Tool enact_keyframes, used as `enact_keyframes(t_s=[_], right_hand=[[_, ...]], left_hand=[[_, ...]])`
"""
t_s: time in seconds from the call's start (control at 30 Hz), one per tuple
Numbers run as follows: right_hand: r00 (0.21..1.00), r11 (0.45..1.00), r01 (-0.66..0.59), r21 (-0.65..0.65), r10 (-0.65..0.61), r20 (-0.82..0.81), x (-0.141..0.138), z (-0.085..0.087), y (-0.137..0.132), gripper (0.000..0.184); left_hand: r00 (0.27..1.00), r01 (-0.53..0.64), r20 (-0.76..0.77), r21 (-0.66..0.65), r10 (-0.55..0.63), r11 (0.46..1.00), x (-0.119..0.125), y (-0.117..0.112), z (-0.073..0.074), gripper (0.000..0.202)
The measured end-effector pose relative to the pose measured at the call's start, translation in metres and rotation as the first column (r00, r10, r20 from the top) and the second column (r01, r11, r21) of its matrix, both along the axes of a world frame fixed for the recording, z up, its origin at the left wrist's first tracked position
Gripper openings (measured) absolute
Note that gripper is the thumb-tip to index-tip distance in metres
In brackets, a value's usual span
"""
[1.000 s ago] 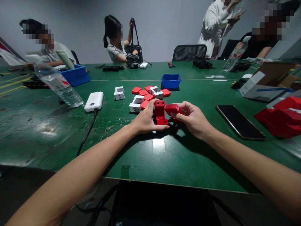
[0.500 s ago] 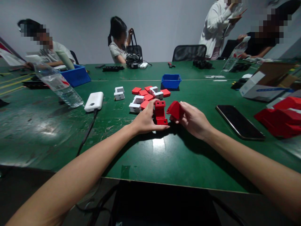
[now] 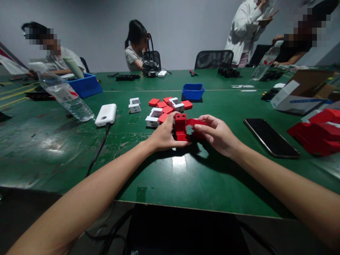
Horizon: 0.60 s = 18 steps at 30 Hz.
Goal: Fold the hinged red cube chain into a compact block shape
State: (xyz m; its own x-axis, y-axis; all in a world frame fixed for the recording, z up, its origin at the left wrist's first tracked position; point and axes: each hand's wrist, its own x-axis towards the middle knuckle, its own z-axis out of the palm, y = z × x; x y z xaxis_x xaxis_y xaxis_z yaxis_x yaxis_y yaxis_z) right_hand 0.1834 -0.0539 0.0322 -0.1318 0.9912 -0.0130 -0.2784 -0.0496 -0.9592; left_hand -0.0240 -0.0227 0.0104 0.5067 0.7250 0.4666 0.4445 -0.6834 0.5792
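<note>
My left hand point(image 3: 166, 134) grips a red U-shaped bracket point(image 3: 181, 125) from its left side, with holes visible in its top face. Close on its right, my right hand point(image 3: 219, 134) pinches a second red part point(image 3: 196, 123), which looks like an open, angled frame. The two red pieces are very near each other; whether they touch I cannot tell. Just behind my left hand lie several red blocks point(image 3: 161, 104) and white U-shaped brackets point(image 3: 154, 117). Another white bracket point(image 3: 134, 105) stands apart to the left.
A blue bin point(image 3: 193, 91) sits behind the parts. To the right are a phone point(image 3: 271, 137), red pieces point(image 3: 317, 132) and an open carton point(image 3: 294, 94). A white power bank point(image 3: 106, 114) with a cable and a water bottle point(image 3: 66, 94) are on the left. Several people are across the table.
My right hand has turned its red part from a solid-looking wedge to an open frame seen edge-on, its left end nearer the bracket. My left hand has stayed put.
</note>
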Motion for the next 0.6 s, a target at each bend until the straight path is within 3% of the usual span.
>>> enact_keyframes(t_s=[0.13,0.6], right_hand=[[0.998,0.999,-0.037,0.013,0.036,0.048,0.0003,-0.0019,-0.0003,0.055],[0.994,0.985,-0.087,0.150,0.076,0.079,0.0028,-0.0061,0.0003,0.059]], left_hand=[[1.000,0.010,0.011,-0.007,-0.010,1.000,0.0003,-0.0003,0.0000,0.093],[1.000,-0.002,0.000,-0.001,0.002,1.000,-0.0001,-0.0003,-0.0007,0.098]])
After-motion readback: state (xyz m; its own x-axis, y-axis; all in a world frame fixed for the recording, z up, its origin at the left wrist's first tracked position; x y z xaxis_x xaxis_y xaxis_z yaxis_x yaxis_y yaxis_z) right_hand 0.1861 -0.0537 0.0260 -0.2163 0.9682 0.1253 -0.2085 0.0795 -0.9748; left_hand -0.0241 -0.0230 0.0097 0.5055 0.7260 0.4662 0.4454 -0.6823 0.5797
